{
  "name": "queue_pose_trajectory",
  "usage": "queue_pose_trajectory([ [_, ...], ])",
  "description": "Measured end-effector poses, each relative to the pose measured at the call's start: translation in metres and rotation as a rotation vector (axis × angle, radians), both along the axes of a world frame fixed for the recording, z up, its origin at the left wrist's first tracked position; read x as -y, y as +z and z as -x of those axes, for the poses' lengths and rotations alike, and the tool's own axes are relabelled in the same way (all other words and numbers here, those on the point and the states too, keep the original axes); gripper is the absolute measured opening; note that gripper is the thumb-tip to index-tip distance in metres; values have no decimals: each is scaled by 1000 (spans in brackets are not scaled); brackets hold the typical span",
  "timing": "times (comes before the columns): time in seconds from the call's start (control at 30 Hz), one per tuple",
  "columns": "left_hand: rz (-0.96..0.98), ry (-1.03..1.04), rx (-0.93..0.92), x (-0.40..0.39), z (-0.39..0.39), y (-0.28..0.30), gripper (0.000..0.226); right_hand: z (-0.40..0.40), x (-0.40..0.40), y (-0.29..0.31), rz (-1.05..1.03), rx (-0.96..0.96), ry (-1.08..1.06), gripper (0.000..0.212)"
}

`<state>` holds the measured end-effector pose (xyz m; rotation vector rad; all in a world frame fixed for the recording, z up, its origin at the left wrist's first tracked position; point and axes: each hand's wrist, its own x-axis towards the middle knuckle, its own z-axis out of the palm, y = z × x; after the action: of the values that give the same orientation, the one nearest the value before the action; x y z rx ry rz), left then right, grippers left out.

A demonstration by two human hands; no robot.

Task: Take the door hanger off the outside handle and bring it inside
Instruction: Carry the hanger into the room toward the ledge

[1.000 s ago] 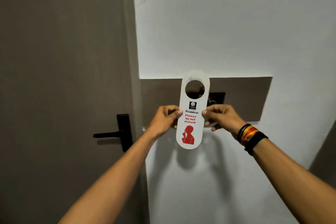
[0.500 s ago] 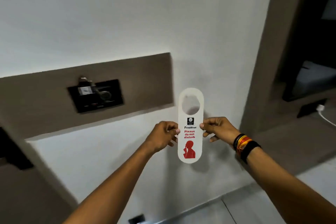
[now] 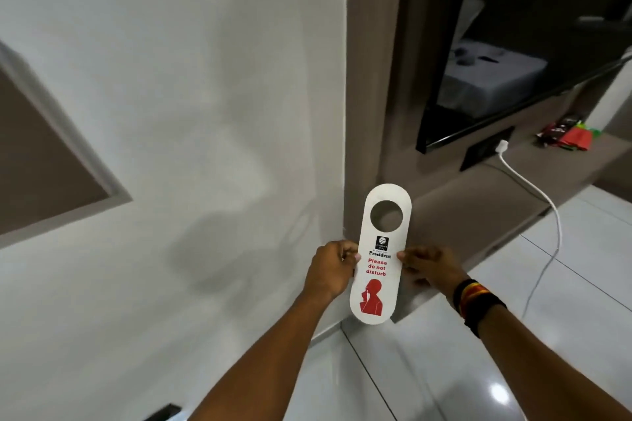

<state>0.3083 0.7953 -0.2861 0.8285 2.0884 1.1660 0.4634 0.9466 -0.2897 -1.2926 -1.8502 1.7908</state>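
Observation:
A white door hanger (image 3: 378, 287) with a round hole at its top, red "Please do not disturb" lettering and a red figure is held upright in front of me. My left hand (image 3: 330, 270) pinches its left edge and my right hand (image 3: 427, 268) pinches its right edge, at mid height. Coloured bands sit on my right wrist. No door or handle is in view.
A white wall (image 3: 205, 113) fills the left. A brown counter (image 3: 478, 195) runs along the right, under a dark framed mirror (image 3: 478, 79), with a white cable (image 3: 543, 202) plugged into a socket and red packets (image 3: 571, 137). Glossy white floor tiles (image 3: 444, 369) lie below.
My view has swung right, away from the door and its black handle, past the wall card slot, toward the room. Both hands keep hold of the hanger, which sits lower in view.

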Motion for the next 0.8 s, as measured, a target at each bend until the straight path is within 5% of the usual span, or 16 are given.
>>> queue_pose_trajectory([
  [0.4, 86, -23, 177, -103, -24, -80, 29, -1, -93, -88, 104, 100, -241, 5],
  [0.8, 75, -38, 103, -114, -15, -98, 35, 26, -116, -113, 142, 127, -337, 7],
])
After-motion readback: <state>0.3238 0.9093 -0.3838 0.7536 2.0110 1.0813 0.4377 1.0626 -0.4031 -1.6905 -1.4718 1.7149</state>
